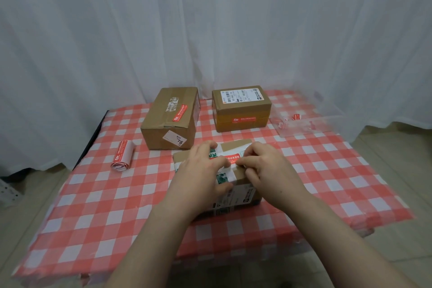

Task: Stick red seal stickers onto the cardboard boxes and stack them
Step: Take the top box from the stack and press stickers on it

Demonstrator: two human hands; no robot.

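A small cardboard box (236, 145) with white and green tape lies near the middle of the table. A red seal sticker (230, 157) lies across its top. My left hand (201, 170) rests on the box, its fingers pressing the sticker's left end. My right hand (261, 166) has curled fingers on the sticker's right end. Two more boxes stand behind: a larger box (170, 119) on the left with a red sticker (180, 112) on top, and a smaller box (242, 107) on the right with a red sticker (243, 119) on its front.
A roll of red seal stickers (122, 155) lies at the table's left. A clear plastic bag (301, 121) with sticker scraps sits at the back right. The checked red and white tablecloth (117, 206) covers the table; white curtains hang behind.
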